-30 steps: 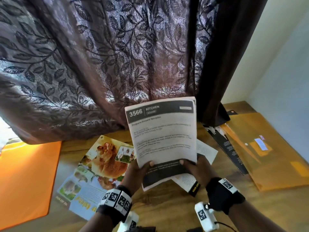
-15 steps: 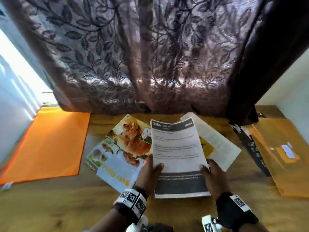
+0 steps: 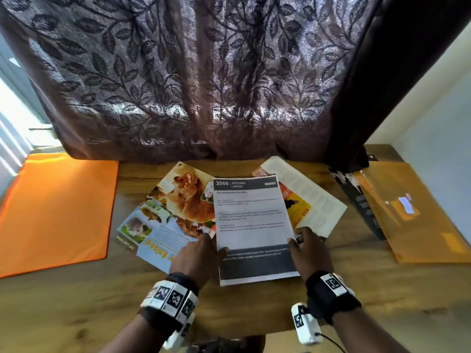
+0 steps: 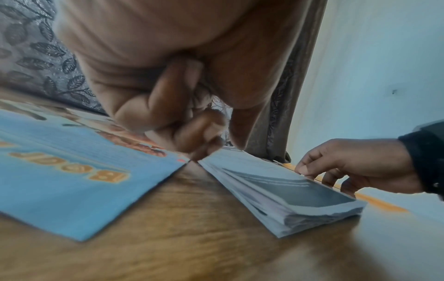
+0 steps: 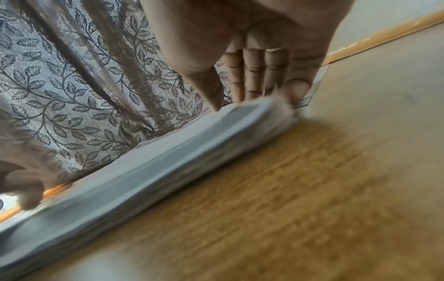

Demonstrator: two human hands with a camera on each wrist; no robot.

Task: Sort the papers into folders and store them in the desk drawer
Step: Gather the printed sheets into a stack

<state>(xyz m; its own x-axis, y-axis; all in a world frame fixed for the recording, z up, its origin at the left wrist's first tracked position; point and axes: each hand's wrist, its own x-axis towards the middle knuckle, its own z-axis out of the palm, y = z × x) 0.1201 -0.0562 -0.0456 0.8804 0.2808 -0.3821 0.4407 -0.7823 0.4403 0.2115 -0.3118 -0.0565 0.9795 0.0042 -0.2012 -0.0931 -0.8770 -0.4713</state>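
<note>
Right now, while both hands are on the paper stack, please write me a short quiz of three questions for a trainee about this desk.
1. True or false: the paper stack lies flat on the desk.
2. Which folder is on the person's left: A) orange folder, B) amber folder?
3. Fill in: the top sheet's header reads "3566 ____".

Key: 1 true; 2 A; 3 KITCHEN. The left hand and right hand hold the stack's side edges.

Paper stack (image 3: 252, 225) top sheet: "3566 KITCHEN".
</note>
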